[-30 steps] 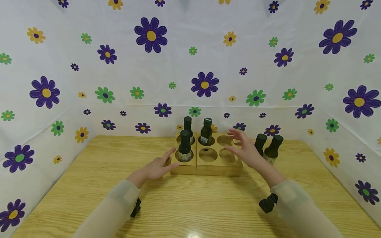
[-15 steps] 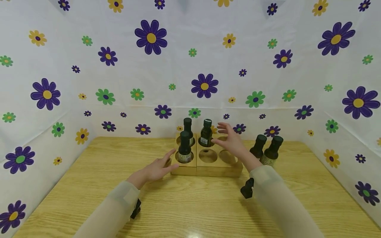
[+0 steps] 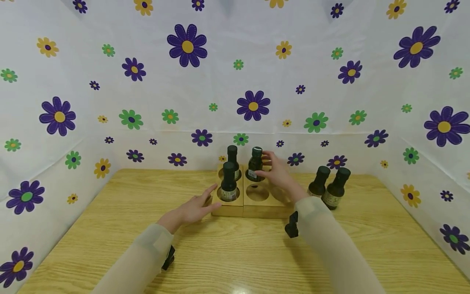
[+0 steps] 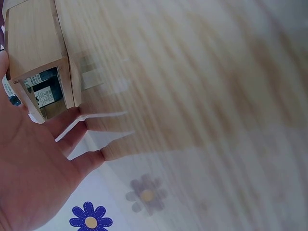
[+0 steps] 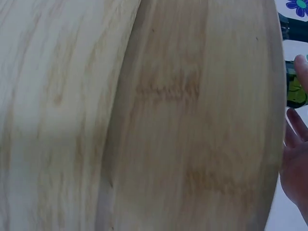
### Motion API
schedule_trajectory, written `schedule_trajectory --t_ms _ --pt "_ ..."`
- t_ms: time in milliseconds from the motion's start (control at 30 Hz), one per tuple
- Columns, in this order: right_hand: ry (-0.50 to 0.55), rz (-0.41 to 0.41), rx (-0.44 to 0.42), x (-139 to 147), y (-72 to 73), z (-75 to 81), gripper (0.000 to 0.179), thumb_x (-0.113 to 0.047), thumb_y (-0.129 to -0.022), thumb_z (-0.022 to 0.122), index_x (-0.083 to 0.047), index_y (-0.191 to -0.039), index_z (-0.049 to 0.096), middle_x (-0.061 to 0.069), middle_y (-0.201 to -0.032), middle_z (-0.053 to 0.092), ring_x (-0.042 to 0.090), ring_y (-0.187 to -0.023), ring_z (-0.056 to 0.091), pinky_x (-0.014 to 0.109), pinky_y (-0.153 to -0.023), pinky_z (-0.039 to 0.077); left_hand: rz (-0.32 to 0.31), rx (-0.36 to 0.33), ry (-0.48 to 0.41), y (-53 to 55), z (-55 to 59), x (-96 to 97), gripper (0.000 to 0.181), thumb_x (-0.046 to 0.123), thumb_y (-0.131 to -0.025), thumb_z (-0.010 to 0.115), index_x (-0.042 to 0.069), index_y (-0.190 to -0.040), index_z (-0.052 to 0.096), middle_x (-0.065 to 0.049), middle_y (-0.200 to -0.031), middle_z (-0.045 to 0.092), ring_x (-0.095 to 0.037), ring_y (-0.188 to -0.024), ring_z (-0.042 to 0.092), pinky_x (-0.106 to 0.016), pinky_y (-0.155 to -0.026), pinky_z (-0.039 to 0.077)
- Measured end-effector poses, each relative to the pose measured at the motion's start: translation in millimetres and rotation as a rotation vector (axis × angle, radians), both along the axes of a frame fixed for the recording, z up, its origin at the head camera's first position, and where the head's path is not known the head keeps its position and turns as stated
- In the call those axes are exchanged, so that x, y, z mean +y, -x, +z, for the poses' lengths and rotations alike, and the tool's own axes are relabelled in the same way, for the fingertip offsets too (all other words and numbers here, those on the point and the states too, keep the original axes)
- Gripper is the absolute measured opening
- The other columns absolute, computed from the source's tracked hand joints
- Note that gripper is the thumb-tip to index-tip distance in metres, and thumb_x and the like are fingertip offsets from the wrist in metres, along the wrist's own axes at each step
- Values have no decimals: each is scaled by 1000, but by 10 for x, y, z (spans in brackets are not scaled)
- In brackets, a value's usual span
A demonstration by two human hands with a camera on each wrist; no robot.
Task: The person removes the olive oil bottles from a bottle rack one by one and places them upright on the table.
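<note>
Yellowish wood-grain counter (image 3: 227, 249), left hand (image 3: 192, 209) spread-fingered beside a tan wooden box with round holes (image 3: 264, 211), right hand (image 3: 278, 173) curved at a dark-green labelled bottle (image 3: 253, 165) standing in it, grip unclear from here, white flower-printed cloth wall (image 3: 154, 73) beyond both hands

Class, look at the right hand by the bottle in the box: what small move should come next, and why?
Probably, the right hand should gently close its fingers round the bottle. The head view shows the thumb before the bottle and a fingertip beside its cap, but a firm grip isn't clear. The bottle sits in a rear hole of the box.
</note>
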State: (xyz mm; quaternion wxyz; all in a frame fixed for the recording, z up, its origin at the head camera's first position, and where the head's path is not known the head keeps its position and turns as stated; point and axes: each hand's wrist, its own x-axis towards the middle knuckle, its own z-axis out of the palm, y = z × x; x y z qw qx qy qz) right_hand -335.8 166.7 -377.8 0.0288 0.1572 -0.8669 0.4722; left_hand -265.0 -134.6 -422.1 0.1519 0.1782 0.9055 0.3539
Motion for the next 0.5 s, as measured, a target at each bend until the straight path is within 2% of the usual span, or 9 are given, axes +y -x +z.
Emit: schedule_trajectory --t_ms 167,500 --pt "28 -15 -32 -46 38 -69 76 -13 -90 72 -5 -149 25 23 -146 36 42 -130 41 52 -105 36 0 9 3 7 -4 -2 82 66 -93 46 33 -157 8 -15 -151 36 -36 -141 28 -56 -112 18" --pt "10 -87 -33 -136 36 -124 71 -16 -92 70 -6 -148 28 23 -145 39 39 -128 43 51 -102 39 -17 22 5 16 -2 -4 81 64 -94 45 30 -158 7 -19 -150 38 -37 -139 31 -56 -111 20"
